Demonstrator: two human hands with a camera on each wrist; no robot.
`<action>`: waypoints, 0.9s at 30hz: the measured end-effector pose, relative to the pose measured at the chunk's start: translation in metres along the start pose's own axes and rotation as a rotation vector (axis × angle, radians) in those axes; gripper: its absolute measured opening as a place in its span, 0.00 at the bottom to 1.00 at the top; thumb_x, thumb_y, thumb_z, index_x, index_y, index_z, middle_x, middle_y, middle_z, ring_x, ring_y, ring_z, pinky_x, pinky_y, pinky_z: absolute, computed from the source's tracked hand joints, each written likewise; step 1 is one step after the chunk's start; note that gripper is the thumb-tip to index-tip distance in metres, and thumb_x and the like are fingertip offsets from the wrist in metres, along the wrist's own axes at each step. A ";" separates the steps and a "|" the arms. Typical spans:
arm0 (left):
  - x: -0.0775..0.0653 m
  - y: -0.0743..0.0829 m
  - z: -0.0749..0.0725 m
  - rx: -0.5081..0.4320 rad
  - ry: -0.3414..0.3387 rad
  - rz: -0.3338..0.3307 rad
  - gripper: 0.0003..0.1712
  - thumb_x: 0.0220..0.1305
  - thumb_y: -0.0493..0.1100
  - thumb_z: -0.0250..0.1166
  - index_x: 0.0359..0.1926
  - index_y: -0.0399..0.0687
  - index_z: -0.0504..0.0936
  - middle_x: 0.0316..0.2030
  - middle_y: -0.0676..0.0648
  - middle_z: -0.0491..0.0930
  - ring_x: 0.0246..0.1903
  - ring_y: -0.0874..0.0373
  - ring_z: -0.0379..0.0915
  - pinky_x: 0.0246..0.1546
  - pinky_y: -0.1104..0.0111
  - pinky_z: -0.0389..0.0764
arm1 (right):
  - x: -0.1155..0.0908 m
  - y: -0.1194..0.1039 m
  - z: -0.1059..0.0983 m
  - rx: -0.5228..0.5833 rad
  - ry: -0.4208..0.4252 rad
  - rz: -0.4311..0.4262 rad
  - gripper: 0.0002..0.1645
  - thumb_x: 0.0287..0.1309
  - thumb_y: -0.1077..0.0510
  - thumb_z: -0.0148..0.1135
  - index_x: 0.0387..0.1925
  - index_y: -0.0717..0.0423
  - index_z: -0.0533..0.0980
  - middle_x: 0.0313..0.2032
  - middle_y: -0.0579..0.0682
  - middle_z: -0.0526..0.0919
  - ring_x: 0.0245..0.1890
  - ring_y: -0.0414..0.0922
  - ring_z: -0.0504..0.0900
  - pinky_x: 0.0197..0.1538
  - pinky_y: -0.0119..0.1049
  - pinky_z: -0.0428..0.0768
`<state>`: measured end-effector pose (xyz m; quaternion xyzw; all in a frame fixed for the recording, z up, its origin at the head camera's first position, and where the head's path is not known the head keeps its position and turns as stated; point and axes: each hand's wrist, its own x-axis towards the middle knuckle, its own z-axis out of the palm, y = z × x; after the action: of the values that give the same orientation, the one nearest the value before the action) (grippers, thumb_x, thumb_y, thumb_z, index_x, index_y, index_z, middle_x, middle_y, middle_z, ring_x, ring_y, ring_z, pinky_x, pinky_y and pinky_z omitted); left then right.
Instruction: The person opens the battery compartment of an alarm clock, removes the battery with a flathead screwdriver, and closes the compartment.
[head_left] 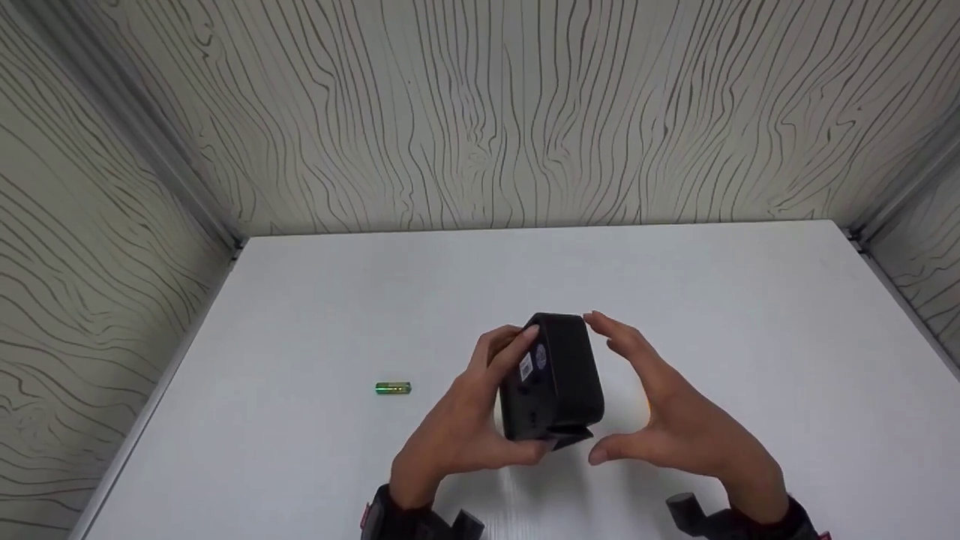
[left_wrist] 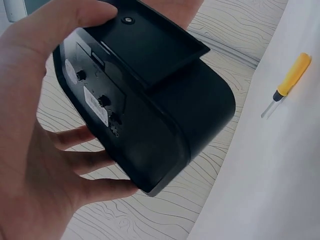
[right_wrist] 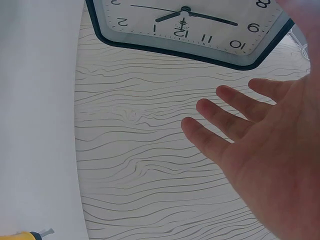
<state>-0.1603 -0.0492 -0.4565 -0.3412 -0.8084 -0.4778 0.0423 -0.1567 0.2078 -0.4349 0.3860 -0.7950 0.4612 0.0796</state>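
Note:
Up off the white table, my left hand [head_left: 469,420] holds a black clock [head_left: 574,367], fingers along its back and thumb at its lower side. The left wrist view shows the clock's dark back [left_wrist: 135,140] with small knobs and a barcode label [left_wrist: 96,106]. A flat black flap [left_wrist: 150,45] with a screw juts out from one side, the left thumb lying against it. In the right wrist view the white dial [right_wrist: 200,25] appears upside down. My right hand [head_left: 675,412] is beside the clock, thumb and fingers spread, gripping nothing.
A green battery [head_left: 393,388] lies on the white table [head_left: 300,315], left of the hands. A yellow-handled screwdriver [left_wrist: 295,74] rests on the table, largely hidden behind the right hand in the head view. Wood-grain panels [head_left: 480,112] stand at the back and sides.

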 end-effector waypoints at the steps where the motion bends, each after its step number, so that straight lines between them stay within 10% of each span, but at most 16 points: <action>1: -0.001 -0.001 0.000 -0.003 0.006 0.004 0.63 0.43 0.47 0.76 0.76 0.65 0.49 0.69 0.51 0.54 0.60 0.56 0.68 0.58 0.63 0.76 | 0.000 0.001 0.001 0.003 -0.004 0.001 0.74 0.28 0.49 0.84 0.74 0.60 0.50 0.72 0.57 0.58 0.73 0.45 0.57 0.71 0.22 0.56; 27: -0.001 0.000 -0.004 -0.144 0.043 0.154 0.60 0.47 0.44 0.76 0.74 0.61 0.47 0.67 0.44 0.56 0.66 0.50 0.63 0.66 0.51 0.68 | 0.001 0.009 0.010 0.016 -0.076 0.054 0.76 0.28 0.44 0.83 0.76 0.54 0.47 0.73 0.52 0.58 0.73 0.40 0.57 0.69 0.19 0.58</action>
<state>-0.1607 -0.0527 -0.4541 -0.3942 -0.7422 -0.5373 0.0716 -0.1610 0.2018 -0.4463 0.3821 -0.8039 0.4546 0.0337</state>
